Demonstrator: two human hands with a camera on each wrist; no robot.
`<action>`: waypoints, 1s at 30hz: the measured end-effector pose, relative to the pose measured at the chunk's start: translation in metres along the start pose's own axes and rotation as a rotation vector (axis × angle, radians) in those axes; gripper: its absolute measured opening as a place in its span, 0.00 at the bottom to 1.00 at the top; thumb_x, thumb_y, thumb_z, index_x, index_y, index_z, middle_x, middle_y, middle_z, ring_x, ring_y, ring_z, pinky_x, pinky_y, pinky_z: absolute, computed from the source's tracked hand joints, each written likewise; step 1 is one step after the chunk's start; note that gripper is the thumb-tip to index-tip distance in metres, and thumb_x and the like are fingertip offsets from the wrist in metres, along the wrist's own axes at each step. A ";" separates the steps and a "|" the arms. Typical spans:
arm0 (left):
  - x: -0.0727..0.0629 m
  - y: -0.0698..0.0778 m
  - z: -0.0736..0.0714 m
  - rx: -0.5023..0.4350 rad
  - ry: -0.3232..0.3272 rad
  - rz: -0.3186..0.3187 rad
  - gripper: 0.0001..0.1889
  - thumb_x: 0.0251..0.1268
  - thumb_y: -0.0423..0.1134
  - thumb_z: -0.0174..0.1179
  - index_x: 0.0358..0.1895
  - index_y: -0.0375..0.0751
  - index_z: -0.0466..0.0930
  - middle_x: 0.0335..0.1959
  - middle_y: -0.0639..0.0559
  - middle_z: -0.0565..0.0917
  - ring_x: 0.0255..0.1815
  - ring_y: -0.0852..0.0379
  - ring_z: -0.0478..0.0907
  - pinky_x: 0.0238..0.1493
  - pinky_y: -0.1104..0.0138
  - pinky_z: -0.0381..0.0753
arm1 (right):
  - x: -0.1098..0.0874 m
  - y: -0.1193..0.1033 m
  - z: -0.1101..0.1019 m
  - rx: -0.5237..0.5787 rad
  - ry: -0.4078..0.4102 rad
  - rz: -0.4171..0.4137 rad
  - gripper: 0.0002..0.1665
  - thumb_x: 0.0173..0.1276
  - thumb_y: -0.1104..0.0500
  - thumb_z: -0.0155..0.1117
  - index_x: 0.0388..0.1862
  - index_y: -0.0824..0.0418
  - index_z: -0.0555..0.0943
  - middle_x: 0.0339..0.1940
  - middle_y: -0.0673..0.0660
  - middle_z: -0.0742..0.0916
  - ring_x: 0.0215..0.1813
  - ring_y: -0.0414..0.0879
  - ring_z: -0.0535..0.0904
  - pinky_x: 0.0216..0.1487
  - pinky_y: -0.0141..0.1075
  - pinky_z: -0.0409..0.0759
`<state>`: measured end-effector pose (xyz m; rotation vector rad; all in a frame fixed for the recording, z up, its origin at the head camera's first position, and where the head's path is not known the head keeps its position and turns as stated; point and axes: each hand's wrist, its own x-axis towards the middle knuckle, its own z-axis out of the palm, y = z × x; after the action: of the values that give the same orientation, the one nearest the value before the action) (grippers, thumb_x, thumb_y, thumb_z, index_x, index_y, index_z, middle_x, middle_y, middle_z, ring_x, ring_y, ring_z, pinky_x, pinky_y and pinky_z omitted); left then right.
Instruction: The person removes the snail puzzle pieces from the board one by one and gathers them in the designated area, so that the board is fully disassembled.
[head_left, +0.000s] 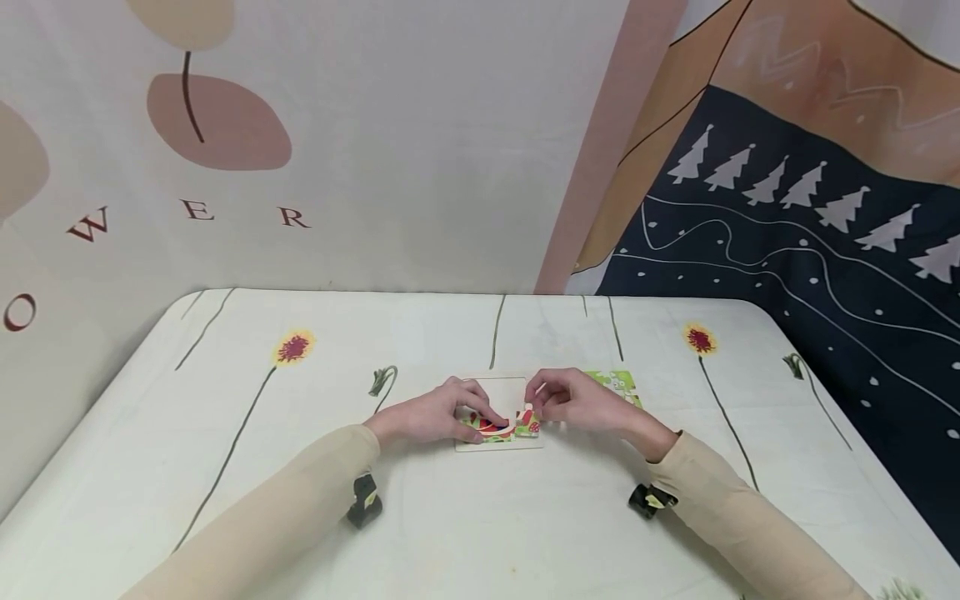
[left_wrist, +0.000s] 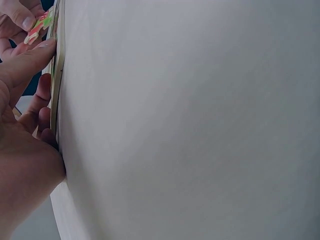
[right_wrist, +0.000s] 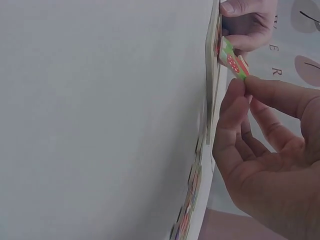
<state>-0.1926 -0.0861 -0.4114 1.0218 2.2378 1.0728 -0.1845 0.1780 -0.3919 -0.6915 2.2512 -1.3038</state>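
A thin framed puzzle board (head_left: 497, 395) lies flat on the table, with joined puzzle pieces (head_left: 497, 436) along its near side. My left hand (head_left: 435, 412) rests on the board, its fingers and thumb touching the pieces at the left. Between the thumb and fingertips of my right hand (head_left: 581, 403) is a puzzle piece (right_wrist: 234, 63), green with red, seeds-like white dots showing on it. This piece is tilted, at the right end of the joined pieces; whether it touches them I cannot tell.
Green-patterned puzzle pieces (head_left: 617, 383) lie right of the board, partly behind my right hand; the right wrist view shows several loose pieces (right_wrist: 186, 215) along the table. A white flower-printed cloth (head_left: 487, 525) covers the table. Printed hangings (head_left: 420, 167) stand behind it.
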 end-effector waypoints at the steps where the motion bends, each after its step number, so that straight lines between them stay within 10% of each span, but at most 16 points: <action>1: 0.000 0.000 0.000 -0.002 0.001 -0.002 0.17 0.56 0.33 0.68 0.51 0.47 0.86 0.44 0.59 0.75 0.51 0.54 0.61 0.52 0.59 0.60 | -0.001 0.001 -0.001 0.001 0.006 0.005 0.13 0.62 0.73 0.58 0.45 0.67 0.79 0.34 0.57 0.83 0.36 0.48 0.78 0.37 0.35 0.74; 30: -0.001 -0.002 0.002 0.008 0.014 0.001 0.17 0.57 0.33 0.67 0.52 0.48 0.86 0.44 0.60 0.75 0.51 0.54 0.61 0.53 0.59 0.62 | -0.028 0.014 -0.032 -0.004 0.045 0.067 0.10 0.62 0.71 0.59 0.42 0.70 0.80 0.32 0.57 0.82 0.32 0.46 0.76 0.32 0.34 0.75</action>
<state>-0.1916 -0.0863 -0.4140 1.0223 2.2550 1.0755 -0.1848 0.2223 -0.3864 -0.5882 2.2928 -1.2951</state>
